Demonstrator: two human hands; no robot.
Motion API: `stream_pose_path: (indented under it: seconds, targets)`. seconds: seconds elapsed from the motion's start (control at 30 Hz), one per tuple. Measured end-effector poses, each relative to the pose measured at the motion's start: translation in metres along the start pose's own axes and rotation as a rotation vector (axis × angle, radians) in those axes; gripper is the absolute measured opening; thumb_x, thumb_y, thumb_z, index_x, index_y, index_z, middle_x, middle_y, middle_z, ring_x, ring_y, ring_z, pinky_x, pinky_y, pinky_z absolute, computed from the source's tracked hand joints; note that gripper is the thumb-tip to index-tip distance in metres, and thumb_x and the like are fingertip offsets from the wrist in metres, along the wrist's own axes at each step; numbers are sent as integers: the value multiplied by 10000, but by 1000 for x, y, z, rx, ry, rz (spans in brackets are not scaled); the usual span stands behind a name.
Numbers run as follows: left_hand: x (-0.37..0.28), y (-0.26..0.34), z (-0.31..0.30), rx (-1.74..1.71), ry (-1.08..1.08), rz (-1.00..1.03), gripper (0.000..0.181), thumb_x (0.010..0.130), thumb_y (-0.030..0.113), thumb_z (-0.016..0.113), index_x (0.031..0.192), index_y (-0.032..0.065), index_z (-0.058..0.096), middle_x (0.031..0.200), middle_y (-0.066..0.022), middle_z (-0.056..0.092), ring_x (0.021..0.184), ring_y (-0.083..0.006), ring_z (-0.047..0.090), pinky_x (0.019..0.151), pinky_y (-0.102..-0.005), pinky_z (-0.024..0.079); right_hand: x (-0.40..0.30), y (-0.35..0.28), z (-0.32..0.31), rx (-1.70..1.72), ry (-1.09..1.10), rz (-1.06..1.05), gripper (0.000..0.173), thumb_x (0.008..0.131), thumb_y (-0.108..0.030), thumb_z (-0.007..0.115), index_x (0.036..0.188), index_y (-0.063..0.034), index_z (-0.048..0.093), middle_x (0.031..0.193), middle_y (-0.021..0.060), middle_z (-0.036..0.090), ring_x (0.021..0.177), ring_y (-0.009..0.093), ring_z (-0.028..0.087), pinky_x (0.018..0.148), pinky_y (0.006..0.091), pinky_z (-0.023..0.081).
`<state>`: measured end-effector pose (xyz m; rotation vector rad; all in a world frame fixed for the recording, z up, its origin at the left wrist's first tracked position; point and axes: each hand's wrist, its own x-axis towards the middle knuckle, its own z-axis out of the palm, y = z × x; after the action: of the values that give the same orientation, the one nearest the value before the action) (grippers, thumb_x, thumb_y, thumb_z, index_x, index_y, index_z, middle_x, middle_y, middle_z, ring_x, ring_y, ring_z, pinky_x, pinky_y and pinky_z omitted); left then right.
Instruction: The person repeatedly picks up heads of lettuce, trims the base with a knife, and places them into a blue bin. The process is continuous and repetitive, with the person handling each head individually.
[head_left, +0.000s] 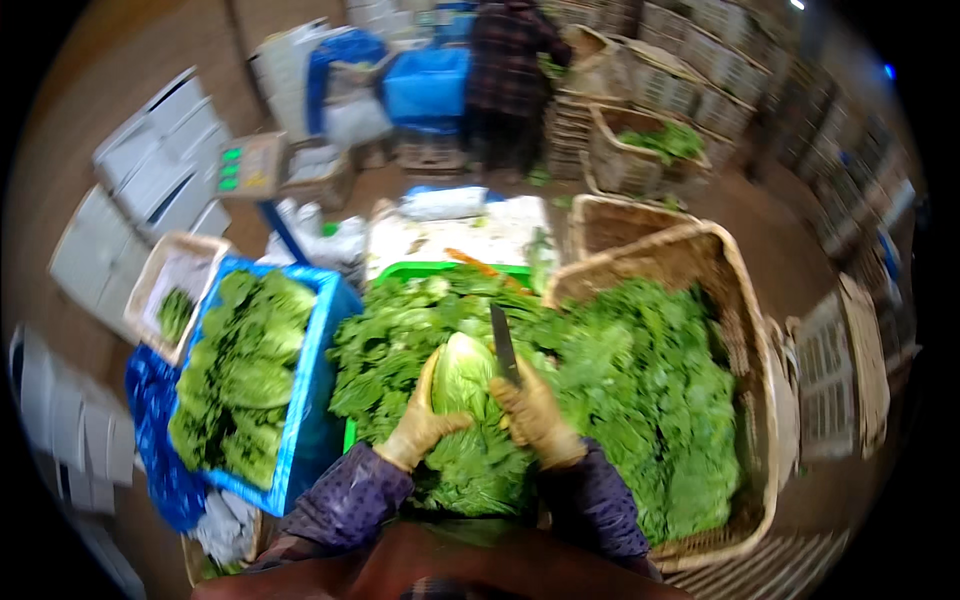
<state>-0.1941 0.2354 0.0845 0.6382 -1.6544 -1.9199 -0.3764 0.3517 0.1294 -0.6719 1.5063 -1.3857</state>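
Note:
A head of leafy lettuce (466, 367) lies before me, its pale base pointing away and its green leaves toward my body. My left hand (424, 420), in a yellowish glove, cups the head's left side with the thumb across it. In my right hand (536, 412), gloved alike, is a knife (504, 341) with its dark blade pointing up and away, just right of the head. The right fingers are close to the lettuce; whether they touch it I cannot tell. Beneath lies a heap of loose leaves (382, 337) over a green tray (412, 270).
To the right, a large plastic crate (761, 420) holds leafy lettuce (645, 405). A blue-lined box (319, 375) of lettuce heads (259, 375) stands left. Beyond are a white surface (390, 236), a scale display (251, 165), stacked crates (667, 82) and a person (510, 82) working.

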Motion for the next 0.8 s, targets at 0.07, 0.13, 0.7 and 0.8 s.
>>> stream_pose_path:
  seconds: [0.07,0.13,0.7,0.8]
  targets:
    - [-8,-17,-51,-348,15,-63,1159,760,407,866,1601,65,146,1590,-110,322,1441,-247,351,1184,-402,297,13,-46,9,233,-190,241,604,921,-407,724,1355,-42,516,911,27,630,699,91,595,616,230,497]
    - [-33,-39,-85,-604,47,23,1039,810,432,821,1590,114,211,1550,-100,391,1396,-262,421,1153,-443,358,26,-12,19,-53,64,-293,625,864,-366,791,1342,-57,533,911,18,627,684,85,548,593,239,472]
    - [-346,-19,-292,-1104,541,531,722,980,322,625,1571,99,274,1509,-100,448,1322,-235,496,1100,-414,415,11,86,188,-1125,-255,-344,644,789,-83,794,1376,-45,531,1234,168,642,1041,317,665,898,415,528]
    - [-373,-29,-299,-1073,475,454,707,990,338,601,1569,95,275,1503,-109,454,1312,-249,507,1094,-428,421,4,69,241,-919,-395,-247,779,766,-33,803,1463,-50,455,1393,141,554,1139,254,621,933,381,520]
